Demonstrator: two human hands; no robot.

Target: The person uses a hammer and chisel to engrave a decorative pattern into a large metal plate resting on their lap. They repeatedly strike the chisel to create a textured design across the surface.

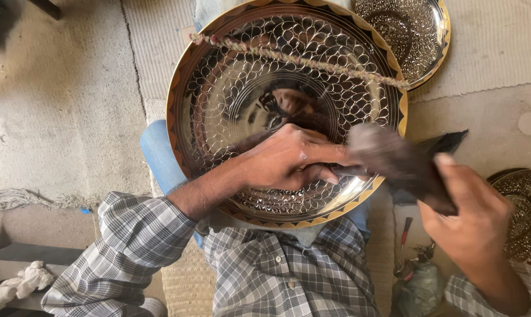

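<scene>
One engraved tray point(230, 88), round and mirror-bright, across the lap

Scale-pattern engraving covers its shiny metal; a gold zigzag band rims it and a twisted cord point(301, 58) crosses it. Left hand point(289, 158) rests fingers-curled on its surface; right hand point(471, 217) grips a dark blurred rag point(400, 161). Two more engraved plates point(409, 32) lie on the floor

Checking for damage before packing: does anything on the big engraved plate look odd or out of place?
No damage shows on the large engraved plate. One odd thing: a braided cord lies slantwise across its upper face. The dark cloth between the left hand and right hand is blurred.
</scene>
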